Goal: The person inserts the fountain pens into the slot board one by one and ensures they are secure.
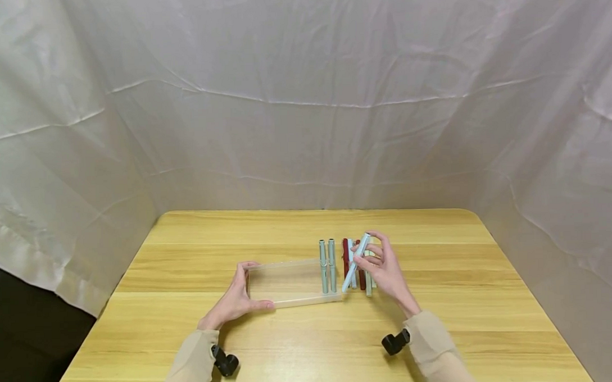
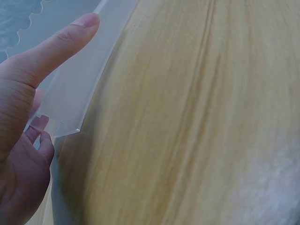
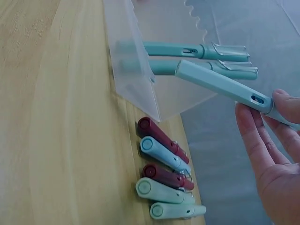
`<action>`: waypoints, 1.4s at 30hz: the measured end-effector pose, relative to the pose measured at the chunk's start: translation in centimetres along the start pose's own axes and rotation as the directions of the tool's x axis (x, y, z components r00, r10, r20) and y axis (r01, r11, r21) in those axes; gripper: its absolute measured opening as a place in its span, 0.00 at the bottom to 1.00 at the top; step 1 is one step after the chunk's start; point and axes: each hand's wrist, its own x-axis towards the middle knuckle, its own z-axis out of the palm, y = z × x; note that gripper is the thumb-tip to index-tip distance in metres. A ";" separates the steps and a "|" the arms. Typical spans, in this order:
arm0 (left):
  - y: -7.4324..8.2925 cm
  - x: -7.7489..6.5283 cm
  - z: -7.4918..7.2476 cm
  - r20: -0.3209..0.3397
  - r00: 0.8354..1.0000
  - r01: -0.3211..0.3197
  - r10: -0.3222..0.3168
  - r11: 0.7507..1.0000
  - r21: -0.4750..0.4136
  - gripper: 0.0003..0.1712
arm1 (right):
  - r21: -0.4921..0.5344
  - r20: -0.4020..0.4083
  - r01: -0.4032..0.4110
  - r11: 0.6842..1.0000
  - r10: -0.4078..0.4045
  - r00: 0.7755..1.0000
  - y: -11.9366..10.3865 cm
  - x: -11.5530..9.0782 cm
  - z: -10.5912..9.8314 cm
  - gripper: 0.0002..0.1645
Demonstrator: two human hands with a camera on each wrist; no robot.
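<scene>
My left hand (image 1: pixel 235 299) grips the left end of a clear plastic tray (image 1: pixel 305 300) with scalloped edges, thumb (image 2: pixel 61 44) along the near wall. Two teal fountain pens (image 3: pixel 171 49) lie side by side in its right end, clips showing. A light blue fountain pen (image 3: pixel 220 84) is pinched between the thumb and fingers of my right hand (image 1: pixel 388 271), tilted, just right of the tray. Under and beside that hand, a row of capped pens lies on the table: a dark red pen (image 3: pixel 161 138), a light blue pen (image 3: pixel 164 153), another dark red pen (image 3: pixel 164 177) and two pale green pens (image 3: pixel 164 191).
The wooden table (image 1: pixel 301 348) has rounded far corners. Pale fabric curtains (image 1: pixel 304 129) hang behind it and along both sides. A dark area (image 1: pixel 27 330) shows past the left edge. Small black cameras (image 1: pixel 225 362) are strapped at both wrists.
</scene>
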 end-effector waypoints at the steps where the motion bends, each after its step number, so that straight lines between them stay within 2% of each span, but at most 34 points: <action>1: 0.0 0.0 0.0 -0.001 1.000 -0.003 0.003 1.000 -0.001 0.60 | -0.002 -0.001 0.003 1.000 -0.003 1.000 -0.1 0.1 0.2 0.41; 9: 0.1 0.0 -0.1 -0.002 1.000 -0.013 0.013 1.000 0.002 0.61 | 0.007 0.002 0.030 1.000 -0.030 1.000 -0.4 0.5 1.3 0.39; 17: 0.2 -0.1 -0.2 0.003 1.000 -0.003 0.003 1.000 0.006 0.61 | -0.069 0.007 0.113 0.991 -0.113 0.994 -0.7 0.7 2.3 0.39; 27: 0.2 0.0 -0.2 -0.001 1.000 -0.002 0.002 1.000 0.003 0.61 | -0.064 0.017 0.106 0.992 -0.105 0.994 -1.2 0.8 3.3 0.39; 33: 0.1 0.0 -0.1 -0.004 1.000 -0.012 0.012 1.000 0.004 0.61 | -0.107 0.018 0.109 0.988 -0.108 0.994 -1.4 0.9 3.7 0.40; 42: 0.1 0.0 -0.1 -0.007 1.000 -0.011 0.012 1.000 0.015 0.62 | -0.197 0.045 0.218 0.956 -0.213 0.976 -1.7 0.9 4.6 0.37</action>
